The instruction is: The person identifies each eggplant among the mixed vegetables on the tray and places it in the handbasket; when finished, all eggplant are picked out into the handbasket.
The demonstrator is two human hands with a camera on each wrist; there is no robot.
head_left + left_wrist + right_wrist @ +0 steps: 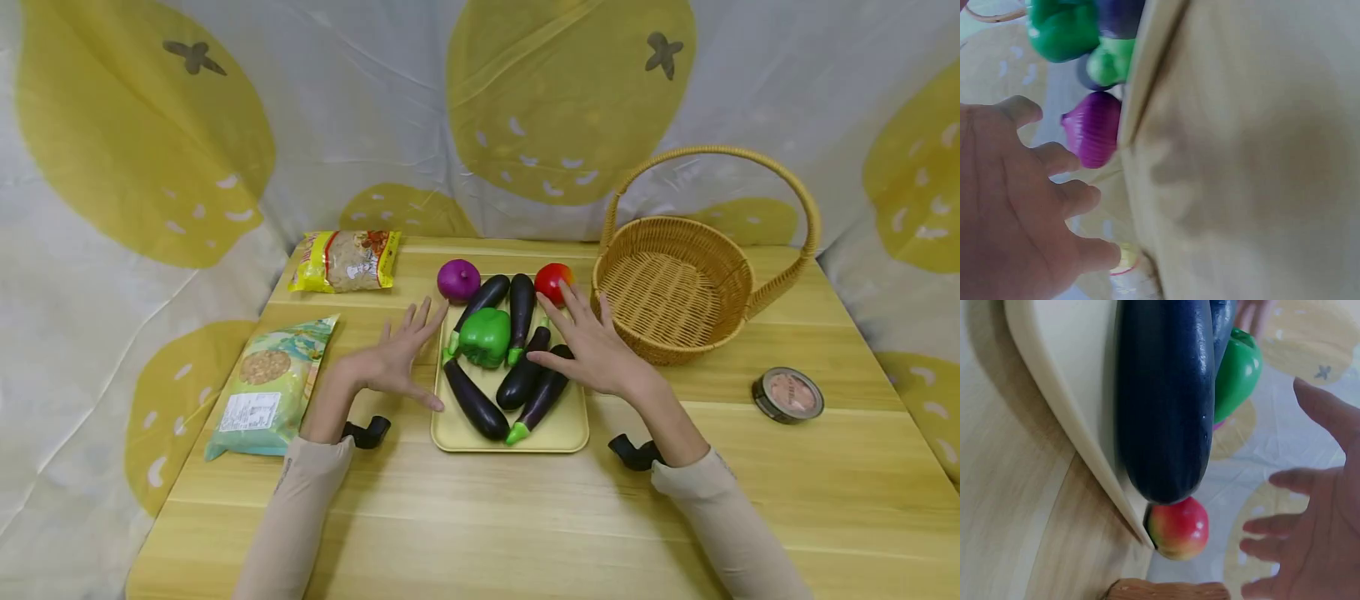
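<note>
A pale yellow tray (457, 429) holds several dark eggplants (474, 400) and a green bell pepper (484, 337). At its far left corner lies a purple onion (459, 281); a red apple (553, 284) lies at the far right corner. My left hand (392, 354) hovers over the tray's left edge, fingers spread, holding nothing. On the other side my right hand (592, 346) is spread above the tray's right edge, also holding nothing. The right wrist view shows its fingers apart from the nearest eggplant (1163, 400). In the left wrist view, the onion (1092, 129) sits beyond the fingers.
A wicker basket (675, 340) with a tall handle stands at the back right. A round tin (787, 395) lies to the right. At the left are a yellow food packet (348, 262) and a teal bag (273, 387). A patterned cloth (360, 108) hangs behind the table.
</note>
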